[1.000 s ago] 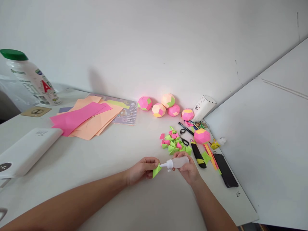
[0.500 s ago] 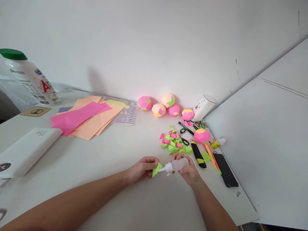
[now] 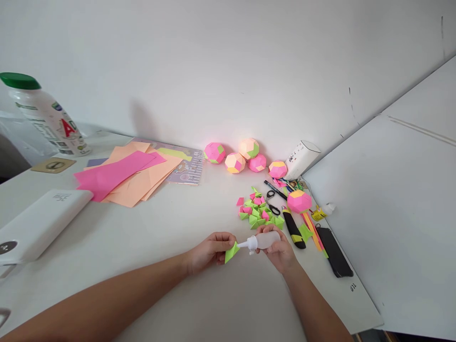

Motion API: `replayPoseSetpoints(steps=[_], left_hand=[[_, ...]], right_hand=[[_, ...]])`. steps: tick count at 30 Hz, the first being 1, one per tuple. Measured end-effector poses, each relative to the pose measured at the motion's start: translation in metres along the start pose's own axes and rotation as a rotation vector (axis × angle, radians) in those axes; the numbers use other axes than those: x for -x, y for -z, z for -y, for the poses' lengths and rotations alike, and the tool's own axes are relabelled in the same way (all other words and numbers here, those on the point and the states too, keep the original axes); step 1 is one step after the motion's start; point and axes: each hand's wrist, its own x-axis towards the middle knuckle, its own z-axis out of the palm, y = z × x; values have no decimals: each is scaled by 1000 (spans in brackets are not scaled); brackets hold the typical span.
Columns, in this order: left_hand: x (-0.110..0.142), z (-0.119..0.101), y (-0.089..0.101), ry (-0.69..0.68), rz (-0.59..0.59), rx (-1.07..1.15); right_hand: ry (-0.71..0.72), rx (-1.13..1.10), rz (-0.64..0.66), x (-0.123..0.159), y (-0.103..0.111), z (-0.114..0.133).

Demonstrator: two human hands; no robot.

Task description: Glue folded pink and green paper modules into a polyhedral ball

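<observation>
Between thumb and fingers, my left hand [image 3: 213, 248] pinches a small folded green paper piece [image 3: 231, 252]. My right hand [image 3: 280, 249] is wrapped round a white glue bottle [image 3: 264, 241], tilted nearly level. Its narrow nozzle points left, with the tip at the upper right edge of the green piece; whether a drop of glue is there I cannot tell. Just beyond my right hand lies a pile of folded green and pink paper pieces [image 3: 255, 219]. Several many-sided paper balls [image 3: 214, 153] in pink, peach, green and yellow stand along the wall.
To the right of the pile are black scissors [image 3: 273, 208], a utility knife [image 3: 294, 229], a black phone [image 3: 334, 251] and a small yellow bottle [image 3: 320, 212]. On the left lie pink and peach paper sheets [image 3: 142, 178], a white power bank [image 3: 46, 223] and a green-capped bottle [image 3: 50, 118].
The glue bottle has shifted slightly right and up, its nozzle tip moving along the green paper piece toward its upper corner. My left hand has hardly moved.
</observation>
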Motion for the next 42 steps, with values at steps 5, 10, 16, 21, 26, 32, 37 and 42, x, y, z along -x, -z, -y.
replayPoseSetpoints(steps=[5,10,16,21,26,32,37,42], left_hand=[[-2,3,3,-17,22,6],[-1,2,2,-25,25,7],[-1,1,1,-11,-24,19],[0,-1,-2,-6,-40,22],[1,-3,-5,-17,-45,13],[0,-2,-4,-22,-45,5],[-1,0,-4,-25,-56,7],[-2,3,-1,-38,-34,26]], right_hand=[[-20,-43,-31,1,0,-3],[150,1,-156,3,5,3],[400,110,-302,4,10,26],[261,260,-305,0,7,16],[145,562,-345,-7,16,-5],[251,776,-393,-13,24,-11],[516,1044,-484,-10,20,-11],[1338,1477,-360,3,7,-14]])
